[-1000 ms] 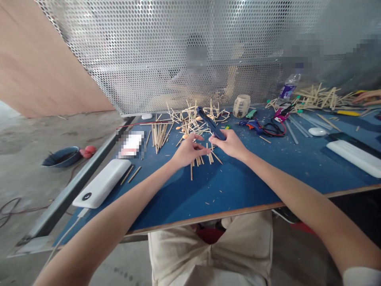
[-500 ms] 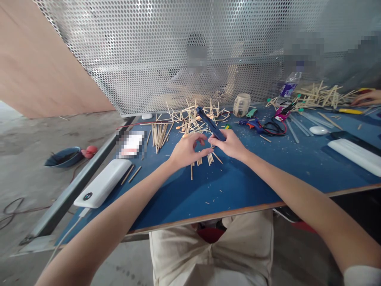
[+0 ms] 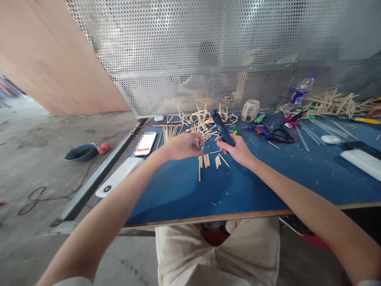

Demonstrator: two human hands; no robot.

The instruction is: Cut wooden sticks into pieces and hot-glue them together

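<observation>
My right hand (image 3: 238,150) is wrapped round the grip of a dark blue glue gun (image 3: 222,127) whose nozzle points up and away over the blue table (image 3: 184,190). My left hand (image 3: 183,145) is curled in a pinch just left of it; a thin wooden stick seems to be between its fingertips, but it is too small to be sure. Short cut sticks (image 3: 208,161) lie in a small row under both hands. Behind them stands a tangled structure of glued sticks (image 3: 202,119).
A bundle of long sticks (image 3: 169,133), a phone (image 3: 145,143) and a white power bank (image 3: 119,180) lie to the left. A second glue gun (image 3: 262,129), a jar (image 3: 250,110), a bottle (image 3: 299,95) and another stick pile (image 3: 336,102) are at right. A perforated metal screen (image 3: 193,51) backs the table.
The view has swung left, so everything sits further right in the frame. My left hand has moved off the glue gun and closed into a pinch. The glue gun now stands more upright.
</observation>
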